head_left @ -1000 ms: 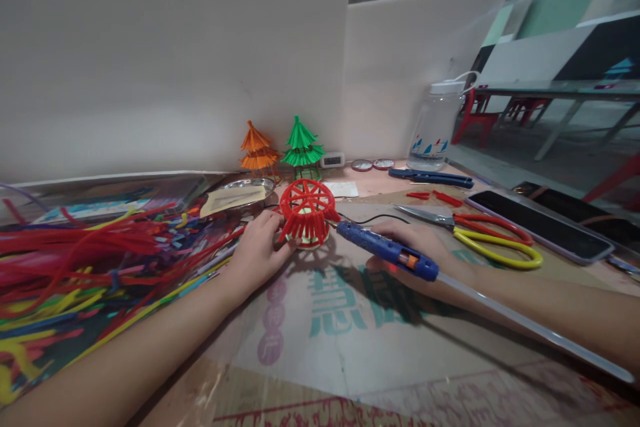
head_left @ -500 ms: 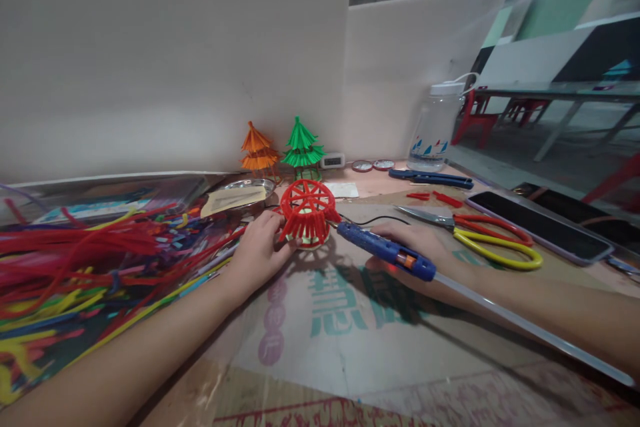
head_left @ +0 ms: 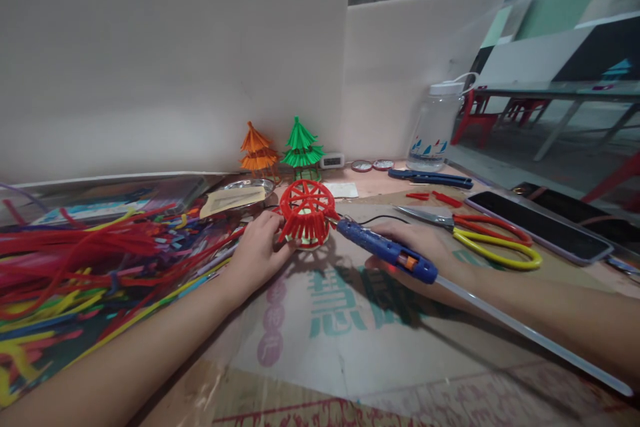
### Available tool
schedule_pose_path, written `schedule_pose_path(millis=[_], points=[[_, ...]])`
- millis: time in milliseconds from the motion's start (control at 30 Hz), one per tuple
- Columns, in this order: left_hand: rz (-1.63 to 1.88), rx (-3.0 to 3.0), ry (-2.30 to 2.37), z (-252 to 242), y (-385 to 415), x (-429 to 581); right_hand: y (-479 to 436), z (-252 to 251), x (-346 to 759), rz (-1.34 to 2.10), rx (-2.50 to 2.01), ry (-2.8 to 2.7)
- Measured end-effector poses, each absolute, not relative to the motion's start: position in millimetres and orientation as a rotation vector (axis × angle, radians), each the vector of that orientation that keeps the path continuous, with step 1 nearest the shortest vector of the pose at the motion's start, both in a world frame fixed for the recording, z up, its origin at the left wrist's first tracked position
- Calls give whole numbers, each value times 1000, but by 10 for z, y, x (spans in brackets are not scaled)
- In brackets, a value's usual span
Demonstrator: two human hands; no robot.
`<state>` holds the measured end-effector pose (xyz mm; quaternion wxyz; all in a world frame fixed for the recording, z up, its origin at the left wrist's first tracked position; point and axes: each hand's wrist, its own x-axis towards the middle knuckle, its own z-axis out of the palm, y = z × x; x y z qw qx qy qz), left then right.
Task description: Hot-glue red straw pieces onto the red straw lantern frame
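Observation:
A red round frame (head_left: 307,203) with spokes on top and slanting red strips around its side stands mid-table, above a pale round base. My left hand (head_left: 265,243) grips its left side, fingers behind and thumb in front. In my right hand (head_left: 407,240) is a blue glue gun (head_left: 385,250), wrapped from behind, with a long clear glue stick (head_left: 530,333) running out of its back end. The gun's nozzle meets the right edge of the red frame; whether glue is coming out is too small to tell.
Colourful pipe cleaners (head_left: 75,260) pile up at left beside a metal dish (head_left: 250,190). Small orange (head_left: 257,150) and green (head_left: 301,147) pagodas stand behind. Scissors (head_left: 495,240), a phone (head_left: 537,225), blue pliers-like tool (head_left: 430,179) and bottle (head_left: 433,127) lie or stand at right.
Almost nothing differs. The glue gun and both hands keep their places at the red frame, with only a slight shift of the whole view.

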<state>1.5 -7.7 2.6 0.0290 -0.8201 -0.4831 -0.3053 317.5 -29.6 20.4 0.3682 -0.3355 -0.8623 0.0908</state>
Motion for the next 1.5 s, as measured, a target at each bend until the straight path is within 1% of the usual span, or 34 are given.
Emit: schedule_pose_path(millis=[300, 633, 733, 933, 1000, 1233, 1500], points=[[-916, -2532, -1467, 54, -105, 26, -308, 206, 3207, 265, -830, -2255], [-928, -2528, -1450, 51, -112, 35, -296, 206, 3202, 225, -804, -2233], [-927, -2531, -1469, 24, -93, 19, -302, 200, 3193, 303, -791, -2184], [-941, -2608, -1468, -31, -33, -4, -343, 169, 3144, 604, -845, -1955], [-911, -2622, -1460, -32, -23, -3, -362, 187, 3130, 636, -836, -1906], [-844, -2655, -1461, 15, -34, 10, -330, 420, 3160, 550, -822, -1864], [-772, -2569, -1597, 33, -150, 13, 239, 605, 3325, 375, -1282, -1856]])
